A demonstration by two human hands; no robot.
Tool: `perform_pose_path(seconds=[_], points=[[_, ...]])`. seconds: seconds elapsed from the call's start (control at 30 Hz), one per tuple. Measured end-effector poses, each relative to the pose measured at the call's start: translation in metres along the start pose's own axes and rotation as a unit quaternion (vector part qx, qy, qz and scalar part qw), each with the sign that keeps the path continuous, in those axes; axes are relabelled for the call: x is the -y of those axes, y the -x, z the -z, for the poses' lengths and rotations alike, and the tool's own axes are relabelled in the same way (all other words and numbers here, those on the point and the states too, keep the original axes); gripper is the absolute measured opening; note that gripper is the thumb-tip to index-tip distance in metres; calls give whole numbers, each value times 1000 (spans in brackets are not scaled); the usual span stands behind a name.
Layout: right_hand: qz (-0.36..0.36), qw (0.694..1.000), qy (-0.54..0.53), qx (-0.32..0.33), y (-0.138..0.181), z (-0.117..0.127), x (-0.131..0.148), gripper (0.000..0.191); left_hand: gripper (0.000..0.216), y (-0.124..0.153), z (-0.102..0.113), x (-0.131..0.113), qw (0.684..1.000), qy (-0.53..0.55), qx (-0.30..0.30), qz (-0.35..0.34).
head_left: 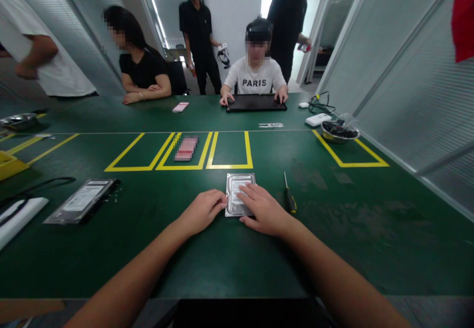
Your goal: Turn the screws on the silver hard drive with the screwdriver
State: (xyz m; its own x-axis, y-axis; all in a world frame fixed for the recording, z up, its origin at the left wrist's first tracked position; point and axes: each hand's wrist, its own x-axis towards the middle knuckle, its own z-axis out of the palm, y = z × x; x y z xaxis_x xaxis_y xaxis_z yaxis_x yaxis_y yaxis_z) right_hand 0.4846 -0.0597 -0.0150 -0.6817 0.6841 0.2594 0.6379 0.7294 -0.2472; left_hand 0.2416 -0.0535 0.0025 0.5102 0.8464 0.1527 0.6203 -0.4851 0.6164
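Looking down at a silver rectangular metal hard drive, lying flat and label-up on the green tabletop, right between the two hands. Running its long axis straight away from the body, with the short near edge tucked in by the fingers.

Touching the drive's left edge with the left hand, fingers loosely curled, not clamped on anything. Resting the right hand on the near right corner, fingers spread flat on top, pressing rather than gripping. So: sitting just right of the left hand and partly under the right one, making the right hand the closer of the two.

Showing a white sticker with print too small to read, plus a shiny bare-metal rim around it.

Also lying just right of the right hand, untouched and roughly parallel to the drive: a slim screwdriver with a black-and-yellow handle. Well off to the left of the left hand, a second drive in a greyish see-through bag. Farther out beyond both hands, yellow tape rectangles, and other people hanging around the far side, one resting both hands on a flat black laptop.
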Motion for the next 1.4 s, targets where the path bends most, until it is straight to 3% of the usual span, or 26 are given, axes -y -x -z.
perform_pose_path(seconds=[0.33, 1.1, 1.4], points=[[-1, 1000, 5, 5, 0, 0, 1, 65, 17, 13, 7, 0, 997, -9, 60, -41], [-1, 1000, 13, 7, 0, -1, 0, 64, 20, 17, -1, -2, 980, -128, 73, -137], [-5, 1000, 12, 7, -1, -1, 0, 65, 13, 18, -4, 3, 996, -48, 53, -62]])
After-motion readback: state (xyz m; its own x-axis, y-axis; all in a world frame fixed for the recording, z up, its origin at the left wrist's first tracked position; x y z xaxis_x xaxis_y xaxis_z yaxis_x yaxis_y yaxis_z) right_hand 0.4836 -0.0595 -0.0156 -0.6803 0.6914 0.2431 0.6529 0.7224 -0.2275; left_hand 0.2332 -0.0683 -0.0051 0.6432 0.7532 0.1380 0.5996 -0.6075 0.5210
